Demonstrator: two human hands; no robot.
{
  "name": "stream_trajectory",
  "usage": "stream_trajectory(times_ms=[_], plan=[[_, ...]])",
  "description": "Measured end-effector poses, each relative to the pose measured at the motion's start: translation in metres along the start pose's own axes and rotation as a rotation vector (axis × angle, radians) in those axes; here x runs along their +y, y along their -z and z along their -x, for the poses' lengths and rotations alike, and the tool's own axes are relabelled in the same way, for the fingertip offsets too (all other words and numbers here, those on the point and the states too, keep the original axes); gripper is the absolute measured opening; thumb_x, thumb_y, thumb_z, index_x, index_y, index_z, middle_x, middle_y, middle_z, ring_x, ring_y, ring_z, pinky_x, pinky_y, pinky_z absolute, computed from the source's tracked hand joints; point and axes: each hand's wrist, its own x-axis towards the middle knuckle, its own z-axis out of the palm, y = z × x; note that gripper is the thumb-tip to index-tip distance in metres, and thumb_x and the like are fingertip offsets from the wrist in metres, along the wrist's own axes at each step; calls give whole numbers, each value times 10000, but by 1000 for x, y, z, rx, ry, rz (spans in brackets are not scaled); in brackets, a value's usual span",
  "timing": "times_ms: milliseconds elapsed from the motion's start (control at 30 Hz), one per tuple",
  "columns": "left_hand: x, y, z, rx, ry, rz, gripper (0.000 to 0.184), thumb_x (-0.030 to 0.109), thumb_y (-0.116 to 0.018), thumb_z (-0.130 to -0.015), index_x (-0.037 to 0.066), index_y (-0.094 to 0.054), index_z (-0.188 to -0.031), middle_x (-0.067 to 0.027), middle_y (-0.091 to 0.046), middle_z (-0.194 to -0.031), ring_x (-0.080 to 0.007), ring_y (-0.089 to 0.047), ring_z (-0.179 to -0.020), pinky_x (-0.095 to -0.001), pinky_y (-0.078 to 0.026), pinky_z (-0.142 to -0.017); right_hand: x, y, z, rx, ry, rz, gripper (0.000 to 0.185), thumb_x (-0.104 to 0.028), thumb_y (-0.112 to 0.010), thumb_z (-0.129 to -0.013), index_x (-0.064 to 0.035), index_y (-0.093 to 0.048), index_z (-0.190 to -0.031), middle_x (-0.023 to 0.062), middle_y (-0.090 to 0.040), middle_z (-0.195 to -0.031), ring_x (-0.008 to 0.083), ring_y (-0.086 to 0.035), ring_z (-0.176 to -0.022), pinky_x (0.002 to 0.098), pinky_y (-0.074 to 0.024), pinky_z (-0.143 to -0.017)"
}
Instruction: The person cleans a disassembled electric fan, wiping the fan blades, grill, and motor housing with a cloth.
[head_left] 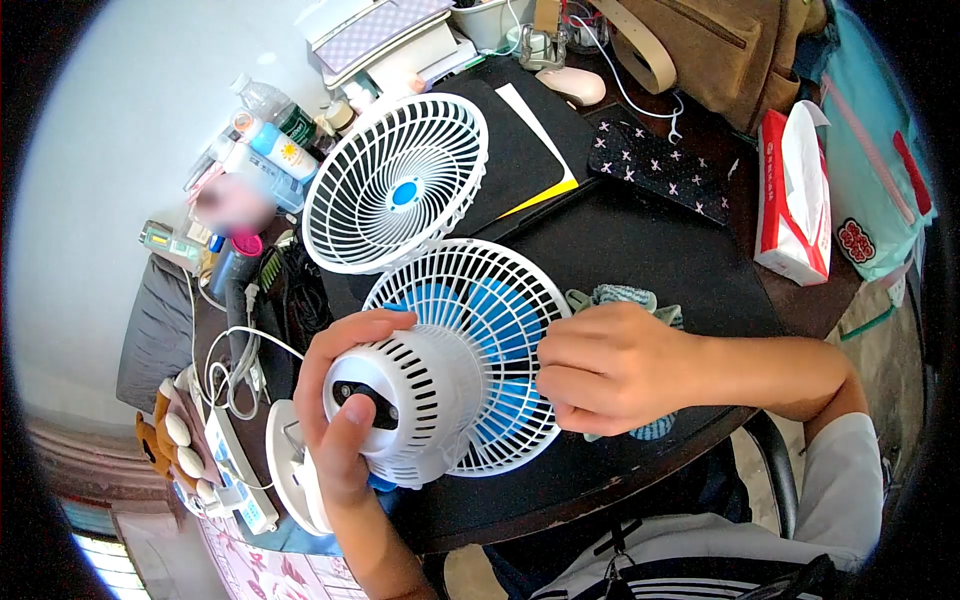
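My left hand [345,410] is wrapped around the white motor housing [425,400] of an electric fan, its thumb on the dark recessed panel at the back. The fan is tilted, with its rear grille [545,290] facing up and blue blades [500,310] showing through the bars. My right hand [610,370] is a closed fist at the grille's right edge; what its fingers hold is hidden. A striped grey-green cloth [625,295] shows behind and below that fist; whether the hand grips it I cannot tell. The detached front grille [450,130] with a blue centre lies beyond the fan.
A tissue box [770,200], a patterned dark pouch [655,165] and a brown bag [720,50] are at the back right. Bottles [280,150] stand at the left by the wall. Cables and a power strip [235,470] lie left of the fan's round white base [290,470].
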Motion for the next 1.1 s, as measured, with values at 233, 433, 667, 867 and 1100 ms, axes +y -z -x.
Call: stream_trajectory(times_ms=[233, 433, 667, 867, 1100], plan=[[-1, 2, 0, -21, 1, 14, 657, 473, -664, -800, -63, -643, -1180, -236, -684, -1221, -280, -659, -1094, -380, -498, -973, -3, 12, 2, -143, -72, 1, 262, -213, -736, -741, -65, -560, -865, 70, -539, -793, 267, -602, -666, 405, -502, -533], [-1, 1, 0, -18, -13, 4, 649, 474, -660, -804, -63, -644, -1168, -237, -685, -1213, -284, -657, -1097, -386, -493, -979, -1, 11, 0, -94, -35, -22, 188, -79, -701, -658, -72, -516, -694, 44, -451, -682, 216, -490, -529, 352, -405, -430], [-1, 0, -1, -7, -18, -12, 657, 485, -647, -802, -63, -644, -1164, -241, -687, -1201, -292, -659, -1091, -387, -495, -972, -3, 11, 1, -112, -9, -2, 166, -86, -712, -676, -68, -552, -719, 49, -474, -713, 202, -515, -556, 344, -423, -440], [0, 0, -1, -6, -21, -22, 658, 485, -642, -799, -62, -646, -1165, -244, -686, -1202, -296, -662, -1084, -389, -500, -964, -1, 2, 3, -23, 3, 34, 233, -148, -748, -721, -57, -599, -877, 67, -530, -848, 223, -592, -703, 354, -501, -527], [-1, 1, -1, -16, -23, -7, 658, 490, -655, -811, -61, -643, -1170, -247, -684, -1208, -298, -665, -1083, -393, -504, -967, -2, 11, 1, -118, -39, 21, 267, -206, -739, -734, -62, -584, -896, 63, -524, -837, 238, -604, -707, 372, -508, -541]])
